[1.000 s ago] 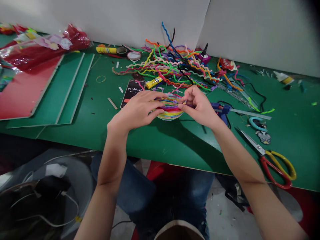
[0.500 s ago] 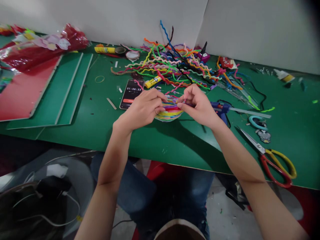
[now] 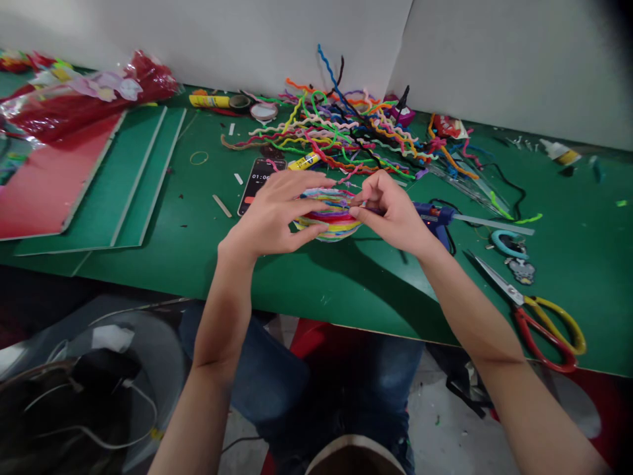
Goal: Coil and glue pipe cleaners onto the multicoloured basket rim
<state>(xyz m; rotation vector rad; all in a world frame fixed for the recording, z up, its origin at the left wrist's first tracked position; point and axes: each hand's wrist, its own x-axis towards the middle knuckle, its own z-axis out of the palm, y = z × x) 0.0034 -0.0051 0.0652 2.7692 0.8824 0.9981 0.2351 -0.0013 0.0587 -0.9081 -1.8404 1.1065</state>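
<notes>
The left hand (image 3: 274, 214), fingers spread, partly hides phone (image 3: 250, 181) and striped piece (image 3: 336, 227); the right hand (image 3: 355, 206) pinches there, its catch unclear.

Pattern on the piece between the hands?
The piece has multicoloured stripes, yellow, red and purple among them. Shows in the head view, partly hidden.

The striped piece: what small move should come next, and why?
I'd perhaps settle the left hand's grip closer onto the striped piece: it is spread open at the left side, while the right hand's grip is curled in at the right, so a steadier hold might help.
</notes>
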